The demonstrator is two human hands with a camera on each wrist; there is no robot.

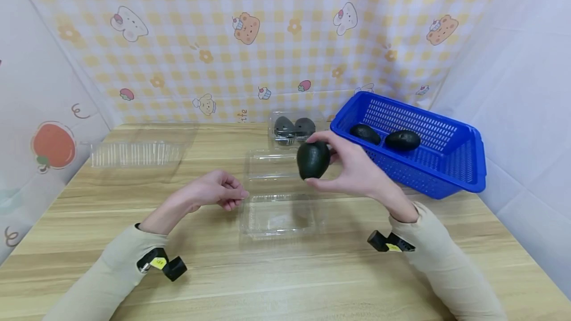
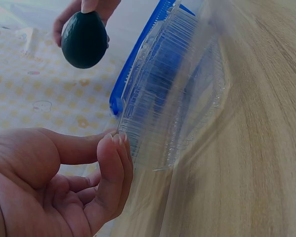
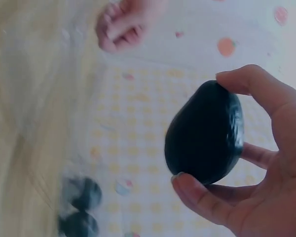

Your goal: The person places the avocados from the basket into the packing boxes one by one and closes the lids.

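Note:
My right hand (image 1: 352,165) grips a dark green avocado (image 1: 313,160) by its two ends, held up above the table; the right wrist view shows the same avocado (image 3: 204,133) between thumb and fingers. Below it lies a clear plastic clamshell box (image 1: 281,214), its lid spread open toward the back. At the box's left edge, my left hand (image 1: 218,191) pinches the thin plastic rim between thumb and fingertips, as the left wrist view shows with the box (image 2: 163,94) beyond the fingers.
A blue basket (image 1: 419,182) at the right holds two avocados (image 1: 403,140). Behind the open box stands a closed clear box (image 1: 294,125) with avocados inside. Another clear plastic container (image 1: 136,155) lies at the back left. A patterned curtain (image 1: 276,38) hangs behind the table.

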